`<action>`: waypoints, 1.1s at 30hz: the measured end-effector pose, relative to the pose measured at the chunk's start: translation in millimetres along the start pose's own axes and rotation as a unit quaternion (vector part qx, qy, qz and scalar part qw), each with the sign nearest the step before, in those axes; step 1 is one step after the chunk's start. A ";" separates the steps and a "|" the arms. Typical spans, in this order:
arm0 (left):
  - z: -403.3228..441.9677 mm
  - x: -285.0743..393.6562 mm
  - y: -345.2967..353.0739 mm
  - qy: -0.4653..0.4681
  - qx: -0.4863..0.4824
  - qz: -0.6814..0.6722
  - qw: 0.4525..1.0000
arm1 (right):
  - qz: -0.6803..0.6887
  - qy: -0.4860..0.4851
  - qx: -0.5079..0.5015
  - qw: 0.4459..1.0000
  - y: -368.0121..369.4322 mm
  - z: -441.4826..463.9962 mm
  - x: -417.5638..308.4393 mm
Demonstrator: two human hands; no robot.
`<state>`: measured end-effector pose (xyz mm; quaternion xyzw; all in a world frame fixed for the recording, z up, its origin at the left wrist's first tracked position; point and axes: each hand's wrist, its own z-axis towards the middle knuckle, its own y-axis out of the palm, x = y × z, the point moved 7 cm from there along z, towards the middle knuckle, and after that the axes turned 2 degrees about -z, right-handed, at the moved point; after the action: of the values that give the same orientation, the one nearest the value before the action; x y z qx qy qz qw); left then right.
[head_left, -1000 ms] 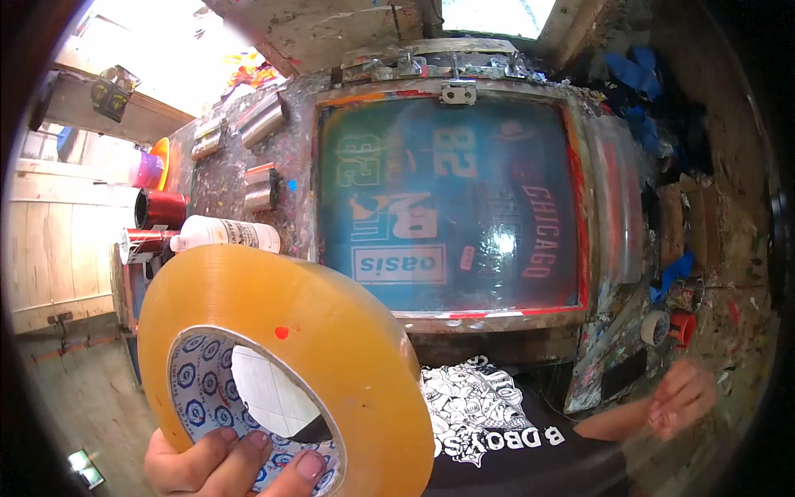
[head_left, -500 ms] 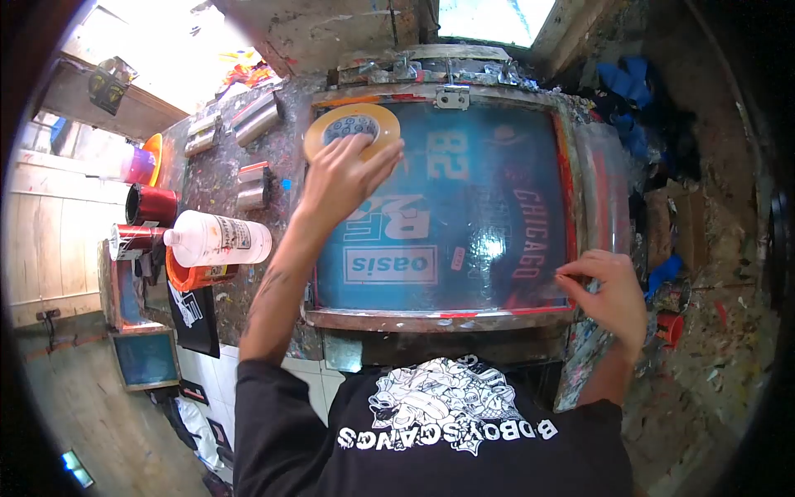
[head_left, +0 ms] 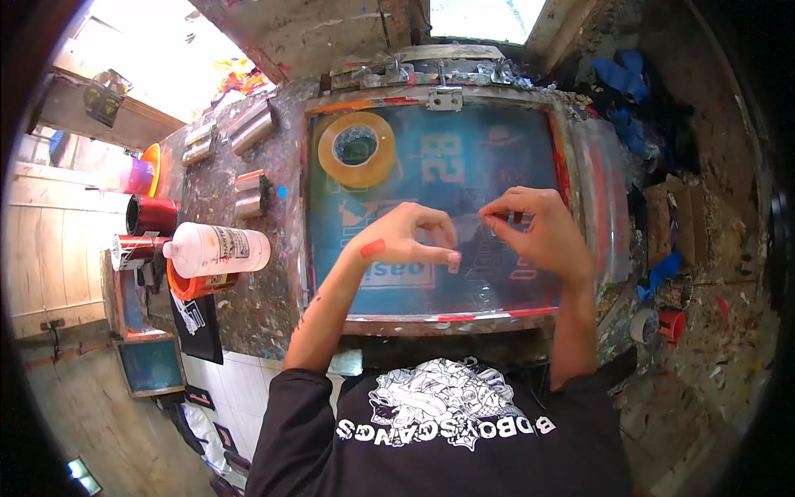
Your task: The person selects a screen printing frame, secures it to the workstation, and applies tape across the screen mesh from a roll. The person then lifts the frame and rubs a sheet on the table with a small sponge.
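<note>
My left hand (head_left: 406, 236) is over the middle of a framed blue screen (head_left: 381, 302), its fingers curved and the thumb apart from them. Just to the right, my right hand (head_left: 542, 232) has thumb and forefinger pressed together; what they pinch is too clear or small to make out. A faint see-through shape shows between the two hands. The roll of yellowish tape (head_left: 356, 176) lies flat at the screen's upper left, touched by neither hand. Light lettering and figures show on the screen, partly covered by my hands.
Metal-backed tools (head_left: 251, 126) lie left of the frame. A pinkish-white bottle (head_left: 217, 248) is above an orange container (head_left: 186, 284), near red cans (head_left: 151, 214). A metal clamp (head_left: 445, 99) sits at the frame's far edge. A red cup (head_left: 672, 326) is at the right.
My left hand has let go of the tape roll, now lying on the screen, and has come nearer me. My right hand has moved left and away from me, over the screen.
</note>
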<state>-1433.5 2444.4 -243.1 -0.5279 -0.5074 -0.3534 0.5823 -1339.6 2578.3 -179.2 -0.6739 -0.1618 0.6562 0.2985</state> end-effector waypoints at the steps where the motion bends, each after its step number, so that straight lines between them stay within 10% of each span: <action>1: -3.4 -9.4 6.4 -0.049 -0.072 -0.030 0.996 | -0.001 0.001 0.003 1.000 2.0 -1.6 14.4; 9: -33.2 -69.9 -28.6 -0.184 0.085 -0.065 0.977 | 0.213 0.178 -0.008 0.961 44.4 -28.5 130.9; 33: -53.2 -86.3 -25.2 -0.232 0.237 0.082 0.940 | 0.096 0.197 0.006 0.976 48.5 -27.4 136.9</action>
<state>-1466.0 2377.0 -316.0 -0.4815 -0.6522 -0.0416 0.5840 -1309.3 2619.3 -317.9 -0.8003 -0.0301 0.5373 0.2643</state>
